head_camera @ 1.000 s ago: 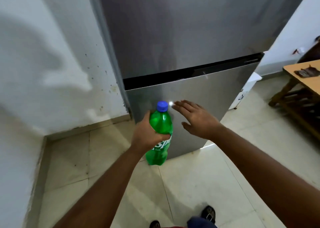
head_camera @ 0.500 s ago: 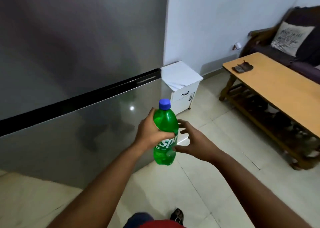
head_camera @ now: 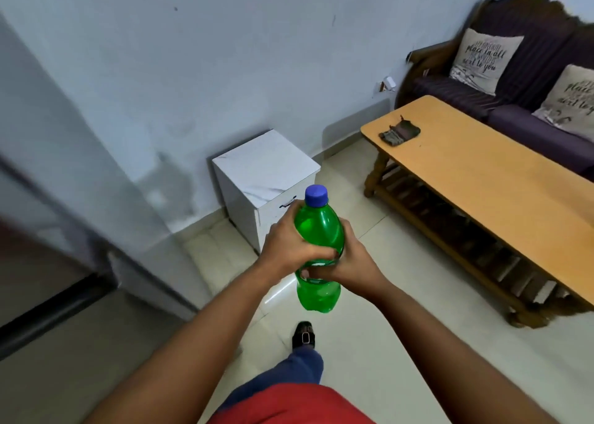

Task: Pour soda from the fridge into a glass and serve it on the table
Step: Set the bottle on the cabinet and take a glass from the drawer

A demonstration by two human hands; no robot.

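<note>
Ahead, a wooden tabotop stands well apart—no, the wooden tabletop (head_camera: 475,179) stands by a sofa (head_camera: 514,79)—both hands' fingers (head_camera: 316,256) wrapped around a capped green soda bottle (head_camera: 318,230), upright.

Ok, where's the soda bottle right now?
In the head view, the green soda bottle is centre frame, upright, gripped by the left hand and right hand, just in front of the white cabinet.

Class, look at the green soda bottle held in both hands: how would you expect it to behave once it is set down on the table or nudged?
The green soda bottle is tall and narrow, so a nudge would probably tip it. On its side its round body would likely roll. Both the left hand and right hand grip it, hinting at some weight; its blue cap is on, so spills seem unlikely.
</note>
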